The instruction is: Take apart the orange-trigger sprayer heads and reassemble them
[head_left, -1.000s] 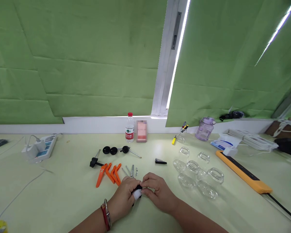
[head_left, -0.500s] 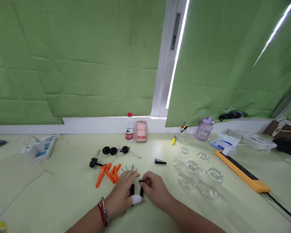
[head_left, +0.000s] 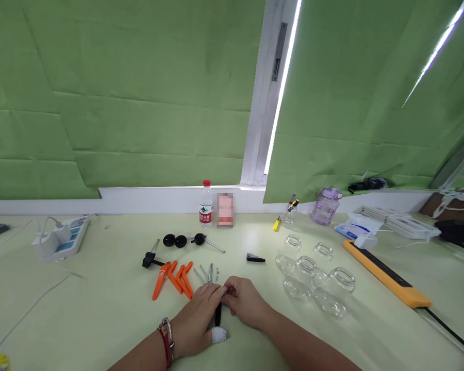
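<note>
Over the near middle of the table, my left hand [head_left: 198,315] is closed around a black bar-shaped part [head_left: 218,315], its thumb wrapped in white. My right hand [head_left: 247,303] pinches at the upper end of the black part, its fingertips meeting those of my left hand. The fingers hide that end. Just beyond the hands lie thin metal rods [head_left: 210,273] and several small nuts [head_left: 217,274]. To the left are several bent orange handles [head_left: 173,278]. A black piece with a spring [head_left: 255,258] lies ahead of my right hand.
Round black knobs [head_left: 180,240] and a black part with a rod [head_left: 151,259] lie farther back. Clear jars [head_left: 328,283] stand right. A water bottle [head_left: 206,206] is by the wall. An orange power strip [head_left: 386,273] and a white one [head_left: 71,237] flank the table.
My hands have come together, and the two black bars seen apart before now appear as one dark shape between them. My left fingers have lowered, uncovering the rods and nuts.
</note>
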